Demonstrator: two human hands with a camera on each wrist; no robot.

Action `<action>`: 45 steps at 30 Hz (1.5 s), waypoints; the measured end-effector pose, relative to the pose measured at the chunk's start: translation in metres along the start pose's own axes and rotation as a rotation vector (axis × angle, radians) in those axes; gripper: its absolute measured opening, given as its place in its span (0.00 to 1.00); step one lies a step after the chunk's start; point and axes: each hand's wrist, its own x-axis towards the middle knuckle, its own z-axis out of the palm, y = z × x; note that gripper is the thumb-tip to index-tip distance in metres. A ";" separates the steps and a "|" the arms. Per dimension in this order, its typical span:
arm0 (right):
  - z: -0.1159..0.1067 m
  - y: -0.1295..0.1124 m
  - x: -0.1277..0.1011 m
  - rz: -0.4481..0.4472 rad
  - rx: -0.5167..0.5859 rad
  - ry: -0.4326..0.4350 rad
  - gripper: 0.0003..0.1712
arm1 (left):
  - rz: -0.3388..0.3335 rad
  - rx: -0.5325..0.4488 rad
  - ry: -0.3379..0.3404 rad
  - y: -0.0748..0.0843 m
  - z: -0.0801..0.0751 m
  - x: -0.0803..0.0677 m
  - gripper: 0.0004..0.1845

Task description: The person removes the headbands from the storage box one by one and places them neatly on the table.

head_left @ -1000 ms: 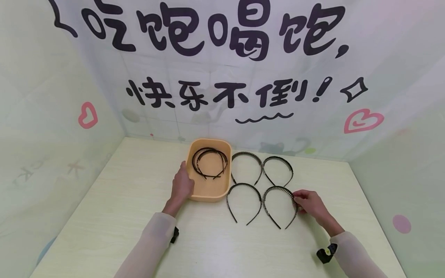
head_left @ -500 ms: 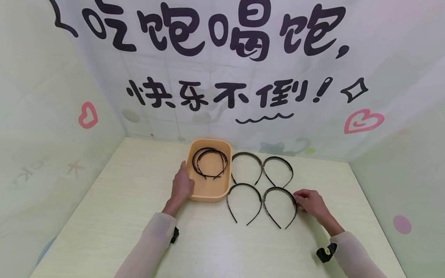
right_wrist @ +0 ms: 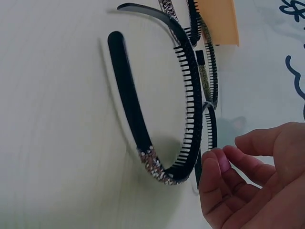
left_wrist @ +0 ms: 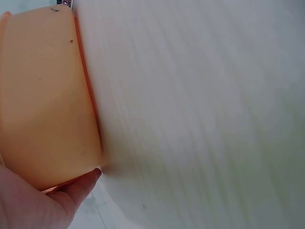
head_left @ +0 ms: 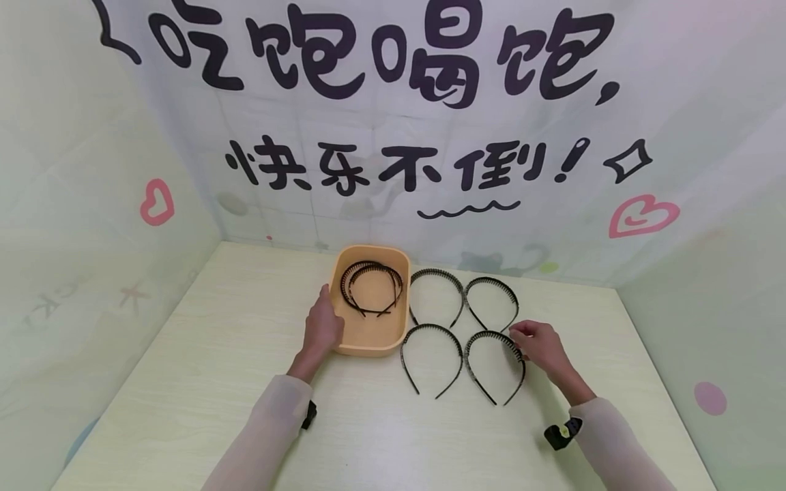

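Both hands are at work around the orange tray (head_left: 368,344). The left hand (head_left: 322,329) has not moved: it holds the tray's left wall, fingers curled round the rim and thumb at the outside, as the left wrist view (left_wrist: 33,205) confirms. The right hand (head_left: 535,343) has shifted since half a second ago, from the outer side of the near-right headband (head_left: 495,366) up toward its arch. Its fingers (right_wrist: 214,171) are loosely curled and just beside the band's toothed top; I judge they hold nothing yet, though contact is hard to rule out.

That headband lies flat on the surface (head_left: 215,382), right of the tray, and has not budged. Three more headbands (head_left: 430,341) lie between it and the tray, and two rest inside the tray (head_left: 371,288). The move reads as a regrip before lifting it.
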 end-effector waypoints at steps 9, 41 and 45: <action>0.018 -0.021 0.010 -0.059 0.005 -0.004 0.17 | -0.012 0.007 -0.009 0.000 0.001 0.002 0.41; 0.088 -0.114 0.044 -0.219 0.215 -0.086 0.18 | -0.019 0.006 -0.017 -0.001 -0.001 0.002 0.41; 0.097 -0.124 0.047 -0.219 0.246 -0.085 0.18 | -0.017 0.006 -0.017 0.000 0.001 0.002 0.41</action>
